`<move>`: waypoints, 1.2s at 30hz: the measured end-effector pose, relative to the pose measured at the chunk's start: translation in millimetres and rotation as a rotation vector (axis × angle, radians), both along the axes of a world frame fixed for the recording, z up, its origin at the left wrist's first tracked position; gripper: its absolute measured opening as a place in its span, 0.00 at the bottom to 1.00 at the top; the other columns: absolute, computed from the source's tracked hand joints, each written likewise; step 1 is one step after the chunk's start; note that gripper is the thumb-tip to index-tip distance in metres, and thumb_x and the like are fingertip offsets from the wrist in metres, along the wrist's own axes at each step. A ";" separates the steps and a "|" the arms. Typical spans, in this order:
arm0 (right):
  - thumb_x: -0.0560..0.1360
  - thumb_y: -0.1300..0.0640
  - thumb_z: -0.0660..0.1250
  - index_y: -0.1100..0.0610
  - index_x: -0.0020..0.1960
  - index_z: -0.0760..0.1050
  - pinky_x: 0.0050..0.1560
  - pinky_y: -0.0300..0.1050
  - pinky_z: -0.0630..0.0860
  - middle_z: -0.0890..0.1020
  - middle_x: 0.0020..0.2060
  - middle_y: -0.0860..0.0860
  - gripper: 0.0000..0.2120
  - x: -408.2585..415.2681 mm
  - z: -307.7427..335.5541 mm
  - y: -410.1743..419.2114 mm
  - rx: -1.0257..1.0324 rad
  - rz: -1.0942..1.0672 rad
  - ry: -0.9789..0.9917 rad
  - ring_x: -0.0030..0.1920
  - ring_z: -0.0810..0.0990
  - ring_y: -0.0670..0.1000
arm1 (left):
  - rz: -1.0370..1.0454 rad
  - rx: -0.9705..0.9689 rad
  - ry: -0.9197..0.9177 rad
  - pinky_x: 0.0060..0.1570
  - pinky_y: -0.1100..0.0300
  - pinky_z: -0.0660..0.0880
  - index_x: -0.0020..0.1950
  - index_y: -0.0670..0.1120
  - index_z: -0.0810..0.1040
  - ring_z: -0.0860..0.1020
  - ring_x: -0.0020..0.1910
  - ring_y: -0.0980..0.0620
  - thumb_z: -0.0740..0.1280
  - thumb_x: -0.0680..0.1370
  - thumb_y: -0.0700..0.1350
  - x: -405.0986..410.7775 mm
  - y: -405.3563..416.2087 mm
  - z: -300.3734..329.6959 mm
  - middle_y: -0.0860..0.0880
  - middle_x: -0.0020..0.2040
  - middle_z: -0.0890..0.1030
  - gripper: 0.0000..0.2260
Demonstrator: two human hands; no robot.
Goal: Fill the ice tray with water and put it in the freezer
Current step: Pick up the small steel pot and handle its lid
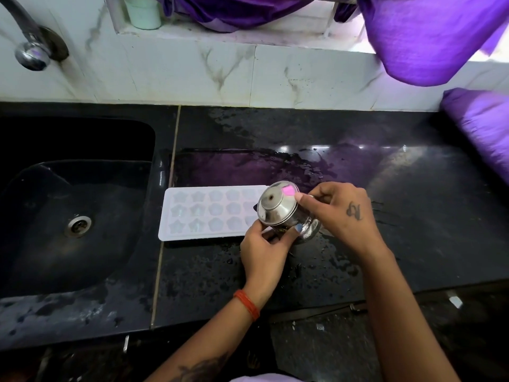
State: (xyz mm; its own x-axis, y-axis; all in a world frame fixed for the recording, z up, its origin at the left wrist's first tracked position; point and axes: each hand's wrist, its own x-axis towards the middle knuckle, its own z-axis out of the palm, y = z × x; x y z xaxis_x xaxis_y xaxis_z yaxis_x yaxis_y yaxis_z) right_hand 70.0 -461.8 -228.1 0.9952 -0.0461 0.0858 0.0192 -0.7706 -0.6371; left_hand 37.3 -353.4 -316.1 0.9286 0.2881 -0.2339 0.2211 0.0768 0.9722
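A white ice tray (209, 213) with star and flower shaped cells lies flat on the black counter (413, 216), just right of the sink. Over its right end I hold a small steel pot (278, 209) tipped on its side, its base facing me. My left hand (264, 249) grips the pot from below. My right hand (341, 213) holds it from the right, thumb on the rim. The tray's right end is hidden behind the pot. Whether water is pouring I cannot tell.
A black sink (77, 205) with a metal drain lies at the left, and a tap (30, 51) sticks out of the tiled wall above it. The counter is wet. Purple cloth (429, 37) hangs at the upper right and lies at the counter's right end.
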 end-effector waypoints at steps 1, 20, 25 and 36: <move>0.71 0.43 0.69 0.53 0.34 0.79 0.38 0.44 0.73 0.81 0.28 0.48 0.15 -0.4 1.0 -0.6 -0.014 0.000 -0.007 0.32 0.79 0.48 | -0.009 -0.023 0.005 0.37 0.75 0.72 0.48 0.48 0.80 0.81 0.40 0.64 0.78 0.65 0.47 0.5 -1.8 -0.2 0.53 0.42 0.84 0.14; 0.75 0.43 0.64 0.55 0.40 0.79 0.37 0.43 0.69 0.81 0.31 0.51 0.16 0.0 11.0 4.7 -0.344 0.057 -0.029 0.37 0.78 0.53 | -0.049 -0.312 0.037 0.56 0.54 0.77 0.53 0.44 0.80 0.82 0.48 0.54 0.76 0.68 0.44 -2.3 -20.8 -10.5 0.49 0.46 0.85 0.15; 0.74 0.43 0.65 0.55 0.40 0.79 0.36 0.42 0.68 0.82 0.32 0.51 0.16 0.4 10.9 1.9 -0.318 0.059 -0.035 0.37 0.79 0.52 | -0.018 -0.263 0.024 0.48 0.61 0.77 0.49 0.46 0.80 0.82 0.43 0.57 0.76 0.68 0.44 -1.8 -22.1 -6.6 0.50 0.42 0.85 0.12; 0.72 0.44 0.69 0.54 0.36 0.80 0.42 0.47 0.76 0.82 0.30 0.48 0.14 0.3 4.6 -20.1 -0.034 -0.037 -0.012 0.35 0.80 0.49 | -0.028 -0.073 -0.001 0.37 0.76 0.72 0.50 0.47 0.80 0.81 0.41 0.64 0.78 0.65 0.45 6.1 -23.4 0.1 0.52 0.43 0.84 0.15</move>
